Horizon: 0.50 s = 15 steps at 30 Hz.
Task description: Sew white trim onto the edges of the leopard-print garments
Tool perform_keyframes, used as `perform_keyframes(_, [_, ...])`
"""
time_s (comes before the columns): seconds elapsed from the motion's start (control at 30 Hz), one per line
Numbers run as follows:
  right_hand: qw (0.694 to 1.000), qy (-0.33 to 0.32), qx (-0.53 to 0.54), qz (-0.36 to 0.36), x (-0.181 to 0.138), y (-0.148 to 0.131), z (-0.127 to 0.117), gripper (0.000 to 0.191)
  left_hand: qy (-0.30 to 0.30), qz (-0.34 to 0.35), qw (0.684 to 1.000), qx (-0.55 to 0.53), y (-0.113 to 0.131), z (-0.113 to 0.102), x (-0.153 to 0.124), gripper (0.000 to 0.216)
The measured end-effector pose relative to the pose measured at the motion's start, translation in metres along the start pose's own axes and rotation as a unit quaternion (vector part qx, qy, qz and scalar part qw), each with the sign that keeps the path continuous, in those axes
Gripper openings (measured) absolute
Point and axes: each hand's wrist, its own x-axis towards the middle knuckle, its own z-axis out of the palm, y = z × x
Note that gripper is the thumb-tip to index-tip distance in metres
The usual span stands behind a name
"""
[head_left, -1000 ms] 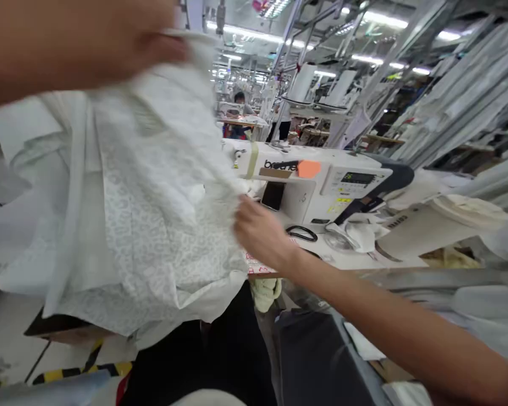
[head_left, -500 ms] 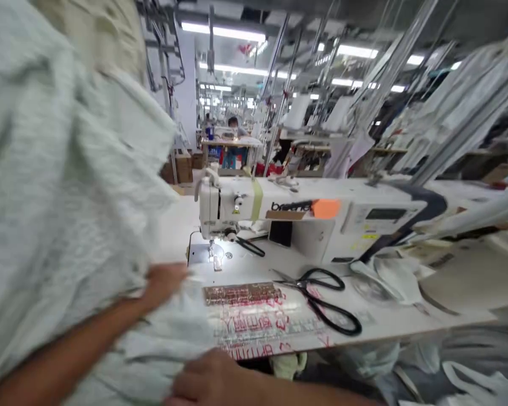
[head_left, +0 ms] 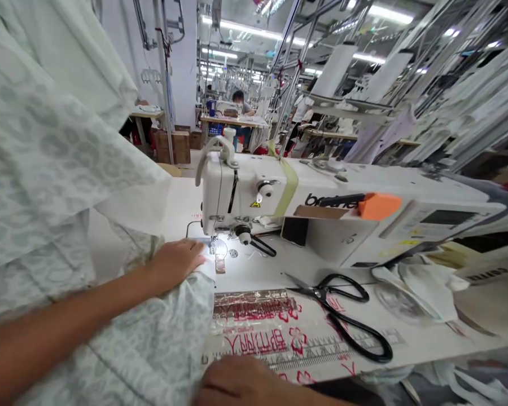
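Since the pale patterned cloth (head_left: 152, 344) spreads across the tabletop (head_left: 182, 206) toward the sewing machine's presser foot (head_left: 214, 246), the left hand (head_left: 173, 264) lies open, pressing it flat; the right hand (head_left: 237, 383), cut off at bottom centre, shows no clear grip.

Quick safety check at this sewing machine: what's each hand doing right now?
Left hand: open, fingers lying flat on the patterned fabric, not gripping.
Right hand: cut off by the bottom edge of the view; cannot be told.
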Motion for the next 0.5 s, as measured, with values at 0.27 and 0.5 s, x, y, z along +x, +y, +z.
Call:
perform_keyframes(0.27, [0.999,-0.033,-0.017,-0.003,0.015,0.038,-0.012,0.019,0.047,0.201,0.978,0.012,0.007,-0.002,-0.032,0.032])
perform_keyframes(0.5, [0.988,0.015,0.135,0.074,-0.006,0.059,-0.049,0.021,0.079,0.099,0.992,-0.024,0.022,0.015,-0.041,0.034])
